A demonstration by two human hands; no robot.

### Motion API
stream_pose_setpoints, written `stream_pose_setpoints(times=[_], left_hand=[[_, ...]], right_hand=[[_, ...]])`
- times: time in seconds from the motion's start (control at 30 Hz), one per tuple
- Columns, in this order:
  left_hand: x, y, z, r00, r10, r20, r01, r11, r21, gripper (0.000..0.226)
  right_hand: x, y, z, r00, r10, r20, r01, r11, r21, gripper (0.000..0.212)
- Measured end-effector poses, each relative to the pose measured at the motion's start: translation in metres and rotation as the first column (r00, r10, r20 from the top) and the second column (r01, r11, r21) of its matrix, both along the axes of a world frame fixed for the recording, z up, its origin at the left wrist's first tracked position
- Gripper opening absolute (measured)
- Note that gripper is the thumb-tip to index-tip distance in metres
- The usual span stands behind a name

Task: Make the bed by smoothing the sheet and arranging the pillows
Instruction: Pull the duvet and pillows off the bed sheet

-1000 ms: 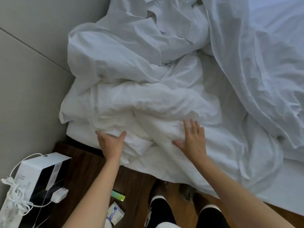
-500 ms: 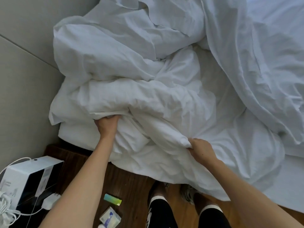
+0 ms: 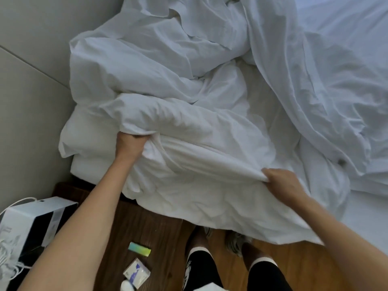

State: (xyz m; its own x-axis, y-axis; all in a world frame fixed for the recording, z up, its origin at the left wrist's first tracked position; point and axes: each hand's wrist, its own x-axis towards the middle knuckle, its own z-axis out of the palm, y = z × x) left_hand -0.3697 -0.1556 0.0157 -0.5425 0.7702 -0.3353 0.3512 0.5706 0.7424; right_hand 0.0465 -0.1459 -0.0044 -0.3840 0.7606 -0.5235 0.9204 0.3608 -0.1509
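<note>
Sheet point(image 3: 210, 156) edge runs left-to-right between the hands: left hand point(image 3: 131, 143) clenches a bunched fold, right hand point(image 3: 281, 182) pinches its corner.

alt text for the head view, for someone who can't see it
A person's left hand and right hand each grip a fold of rumpled white bedding at a bed's edge. Small packets lie on the wooden floor below.
</note>
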Motion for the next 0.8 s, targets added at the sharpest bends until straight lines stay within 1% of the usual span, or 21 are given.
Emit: stream_pose_setpoints(times=[0.07, 0.1, 0.17, 0.23, 0.27, 0.3, 0.37, 0.43, 0.47, 0.5, 0.53, 0.57, 0.6, 0.67, 0.77, 0.8], left_hand=[[-0.006, -0.028, 0.035, 0.988, -0.136, 0.079, 0.140, 0.988, -0.059, 0.052], [-0.009, -0.038, 0.052, 0.979, -0.185, 0.084, 0.193, 0.977, -0.093, 0.047], [-0.016, -0.045, 0.083, 0.979, -0.201, 0.015, 0.202, 0.971, -0.131, 0.043], [-0.027, -0.033, 0.113, 0.981, -0.176, -0.084, 0.170, 0.983, -0.075, 0.049], [-0.033, -0.023, 0.128, 0.967, -0.182, -0.176, 0.178, 0.983, -0.040, 0.053], [-0.040, -0.009, 0.144, 0.935, -0.191, -0.298, 0.196, 0.981, -0.012, 0.055], [-0.057, 0.028, 0.172, 0.828, -0.173, -0.534, 0.237, 0.970, 0.052, 0.059], [-0.073, 0.070, 0.192, 0.726, -0.132, -0.675, 0.274, 0.956, 0.108, 0.058], [-0.079, 0.090, 0.194, 0.671, -0.144, -0.728, 0.290, 0.954, 0.078, 0.058], [-0.082, 0.107, 0.190, 0.625, -0.186, -0.758, 0.308, 0.951, 0.020, 0.060], [-0.082, 0.118, 0.180, 0.604, -0.237, -0.761, 0.314, 0.948, -0.046, 0.065], [-0.077, 0.123, 0.166, 0.616, -0.273, -0.739, 0.292, 0.950, -0.108, 0.071], [-0.071, 0.123, 0.150, 0.648, -0.278, -0.709, 0.239, 0.958, -0.156, 0.076], [-0.055, 0.107, 0.113, 0.716, -0.236, -0.657, 0.143, 0.971, -0.192, 0.081], [-0.025, 0.050, 0.058, 0.768, -0.149, -0.622, 0.105, 0.989, -0.107, 0.086], [-0.015, 0.027, 0.040, 0.804, -0.091, -0.587, 0.055, 0.995, -0.079, 0.087]], right_hand=[[0.022, 0.017, 0.025, 0.996, 0.035, 0.080, -0.040, 0.998, 0.058, 0.016], [0.027, 0.024, 0.037, 0.995, 0.045, 0.086, -0.055, 0.992, 0.112, 0.015], [0.026, 0.037, 0.054, 0.998, 0.056, 0.029, -0.061, 0.976, 0.207, 0.019], [0.005, 0.057, 0.073, 0.997, 0.021, -0.077, 0.007, 0.938, 0.347, 0.015], [-0.009, 0.068, 0.083, 0.991, -0.015, -0.130, 0.066, 0.913, 0.403, 0.014], [-0.022, 0.080, 0.092, 0.982, -0.048, -0.180, 0.125, 0.886, 0.447, 0.015], [-0.047, 0.099, 0.107, 0.956, -0.098, -0.276, 0.234, 0.822, 0.519, 0.019], [-0.071, 0.106, 0.111, 0.907, -0.182, -0.379, 0.372, 0.769, 0.520, 0.020], [-0.082, 0.108, 0.108, 0.879, -0.242, -0.410, 0.437, 0.754, 0.491, 0.023], [-0.094, 0.110, 0.101, 0.869, -0.290, -0.401, 0.464, 0.761, 0.453, 0.031], [-0.103, 0.111, 0.090, 0.881, -0.308, -0.359, 0.445, 0.798, 0.407, 0.044], [-0.110, 0.109, 0.076, 0.905, -0.301, -0.302, 0.397, 0.853, 0.339, 0.058], [-0.117, 0.107, 0.062, 0.926, -0.285, -0.249, 0.348, 0.900, 0.262, 0.070], [-0.126, 0.099, 0.038, 0.949, -0.272, -0.159, 0.296, 0.943, 0.151, 0.087], [-0.130, 0.089, 0.014, 0.955, -0.268, -0.127, 0.285, 0.948, 0.145, 0.108], [-0.130, 0.088, 0.009, 0.953, -0.271, -0.132, 0.289, 0.947, 0.142, 0.112]])
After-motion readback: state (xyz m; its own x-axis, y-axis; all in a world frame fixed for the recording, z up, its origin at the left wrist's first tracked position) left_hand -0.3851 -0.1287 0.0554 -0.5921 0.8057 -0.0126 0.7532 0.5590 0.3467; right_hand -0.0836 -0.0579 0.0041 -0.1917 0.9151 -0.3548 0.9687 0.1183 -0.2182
